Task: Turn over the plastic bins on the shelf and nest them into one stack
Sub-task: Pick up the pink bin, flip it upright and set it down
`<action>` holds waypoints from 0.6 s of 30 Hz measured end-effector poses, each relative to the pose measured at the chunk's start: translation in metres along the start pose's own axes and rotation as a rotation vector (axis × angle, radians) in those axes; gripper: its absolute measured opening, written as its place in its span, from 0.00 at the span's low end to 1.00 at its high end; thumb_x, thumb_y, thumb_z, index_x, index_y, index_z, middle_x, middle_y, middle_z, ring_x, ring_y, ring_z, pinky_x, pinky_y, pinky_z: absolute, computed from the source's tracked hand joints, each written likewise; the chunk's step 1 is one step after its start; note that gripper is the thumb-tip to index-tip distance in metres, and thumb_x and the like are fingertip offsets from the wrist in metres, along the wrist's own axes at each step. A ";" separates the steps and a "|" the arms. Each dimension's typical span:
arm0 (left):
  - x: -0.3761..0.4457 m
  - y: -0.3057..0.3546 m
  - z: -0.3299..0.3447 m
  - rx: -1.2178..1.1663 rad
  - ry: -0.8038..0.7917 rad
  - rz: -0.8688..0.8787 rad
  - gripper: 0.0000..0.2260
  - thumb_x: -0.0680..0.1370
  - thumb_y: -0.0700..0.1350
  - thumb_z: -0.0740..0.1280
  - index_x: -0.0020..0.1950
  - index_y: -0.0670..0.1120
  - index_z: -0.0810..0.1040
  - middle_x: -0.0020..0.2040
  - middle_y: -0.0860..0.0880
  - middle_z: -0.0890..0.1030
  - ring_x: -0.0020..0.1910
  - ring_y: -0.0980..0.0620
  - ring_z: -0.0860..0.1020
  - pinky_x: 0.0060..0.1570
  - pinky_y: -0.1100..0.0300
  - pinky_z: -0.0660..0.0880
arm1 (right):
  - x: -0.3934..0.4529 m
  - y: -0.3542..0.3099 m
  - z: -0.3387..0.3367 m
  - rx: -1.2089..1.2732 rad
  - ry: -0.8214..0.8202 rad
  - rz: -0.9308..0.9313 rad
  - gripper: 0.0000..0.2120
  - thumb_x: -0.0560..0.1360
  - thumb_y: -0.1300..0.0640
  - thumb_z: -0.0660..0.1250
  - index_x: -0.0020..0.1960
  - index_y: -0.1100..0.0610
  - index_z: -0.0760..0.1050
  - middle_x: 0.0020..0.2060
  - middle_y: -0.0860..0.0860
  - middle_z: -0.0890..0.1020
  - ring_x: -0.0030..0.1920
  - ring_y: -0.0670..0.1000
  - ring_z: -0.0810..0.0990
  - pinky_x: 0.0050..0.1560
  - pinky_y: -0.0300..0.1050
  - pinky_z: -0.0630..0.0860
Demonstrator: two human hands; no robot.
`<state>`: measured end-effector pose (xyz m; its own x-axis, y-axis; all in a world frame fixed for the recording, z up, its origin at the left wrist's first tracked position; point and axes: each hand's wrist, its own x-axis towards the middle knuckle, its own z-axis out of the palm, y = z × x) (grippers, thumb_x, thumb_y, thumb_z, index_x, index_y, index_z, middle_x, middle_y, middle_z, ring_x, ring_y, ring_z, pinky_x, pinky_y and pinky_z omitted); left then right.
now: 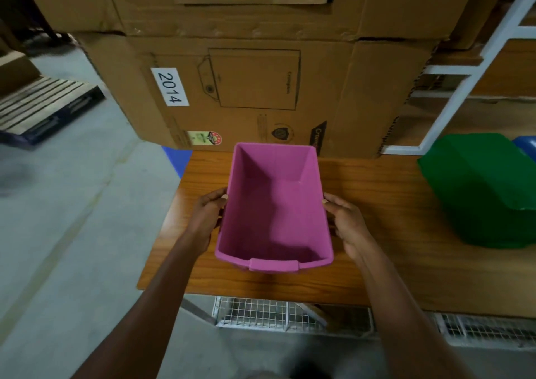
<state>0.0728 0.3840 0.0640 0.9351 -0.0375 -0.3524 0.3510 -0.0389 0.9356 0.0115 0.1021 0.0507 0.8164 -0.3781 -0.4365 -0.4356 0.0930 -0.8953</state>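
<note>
A pink plastic bin (275, 204) stands open side up on the wooden shelf (385, 233), empty inside. My left hand (207, 217) grips its left long wall and my right hand (346, 223) grips its right long wall. A green bin (481, 187) lies upside down on the shelf to the right, apart from the pink one. Behind the green bin, a corner of a blue bin (526, 143) shows at the right edge of the view.
Large cardboard boxes (261, 88) are stacked right behind the pink bin. A white shelf frame (452, 100) rises at the back right. A wooden pallet (43, 106) lies on the grey floor at left. Wire mesh (261, 313) sits below the shelf's front edge.
</note>
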 end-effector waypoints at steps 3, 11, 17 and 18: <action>0.014 0.004 -0.029 -0.020 0.019 0.008 0.15 0.82 0.38 0.62 0.58 0.54 0.85 0.46 0.49 0.85 0.44 0.48 0.79 0.43 0.55 0.73 | 0.003 -0.003 0.029 -0.030 -0.021 -0.006 0.16 0.84 0.51 0.66 0.71 0.47 0.79 0.60 0.49 0.86 0.57 0.54 0.85 0.63 0.60 0.81; 0.038 0.000 -0.101 -0.019 0.137 0.003 0.21 0.80 0.35 0.59 0.69 0.48 0.81 0.52 0.46 0.87 0.43 0.48 0.80 0.41 0.57 0.75 | 0.022 -0.008 0.104 -0.086 -0.129 0.000 0.18 0.83 0.51 0.67 0.72 0.45 0.78 0.62 0.48 0.86 0.60 0.54 0.83 0.64 0.59 0.78; 0.065 0.001 -0.147 -0.006 0.118 0.012 0.21 0.80 0.33 0.58 0.67 0.47 0.82 0.53 0.44 0.87 0.46 0.47 0.81 0.43 0.57 0.78 | 0.028 -0.009 0.162 -0.084 -0.130 0.024 0.18 0.82 0.51 0.67 0.72 0.47 0.78 0.64 0.50 0.85 0.65 0.56 0.81 0.58 0.53 0.78; 0.071 0.002 -0.154 0.004 0.108 0.011 0.21 0.80 0.33 0.58 0.67 0.47 0.82 0.52 0.44 0.87 0.46 0.46 0.81 0.44 0.56 0.78 | 0.031 -0.008 0.171 -0.085 -0.115 0.030 0.19 0.82 0.51 0.67 0.72 0.46 0.78 0.65 0.50 0.84 0.66 0.56 0.81 0.63 0.56 0.77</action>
<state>0.1476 0.5349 0.0439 0.9389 0.0698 -0.3372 0.3405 -0.0432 0.9393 0.1050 0.2475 0.0295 0.8385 -0.2680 -0.4745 -0.4869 0.0226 -0.8732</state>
